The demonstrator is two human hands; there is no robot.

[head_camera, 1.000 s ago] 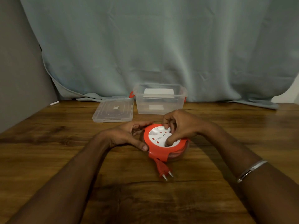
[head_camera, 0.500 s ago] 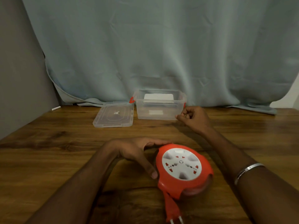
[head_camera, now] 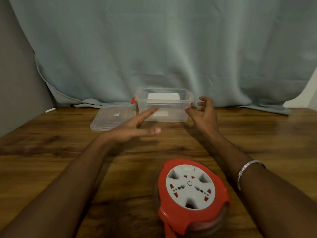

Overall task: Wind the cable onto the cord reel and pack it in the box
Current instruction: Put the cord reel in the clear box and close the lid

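The red cord reel (head_camera: 192,194) with a white socket face lies flat on the wooden table near the front edge, between my forearms; its plug runs out of the bottom of the view. The clear plastic box (head_camera: 163,107) with red clips stands open at the back. My left hand (head_camera: 135,127) hovers with fingers stretched out, just in front of the box's left corner. My right hand (head_camera: 204,114) is beside the box's right end, fingers spread and curled, fingertips close to the red clip. Neither hand holds anything.
The clear lid (head_camera: 114,118) lies flat on the table left of the box. A pale curtain (head_camera: 171,48) hangs behind the table, its hem resting on the back edge. A small white stick (head_camera: 50,110) lies at the far left.
My left hand has let go of the reel and moved forward toward the box. My right hand has opened beside the box's right end. The reel now sits nearer in view.
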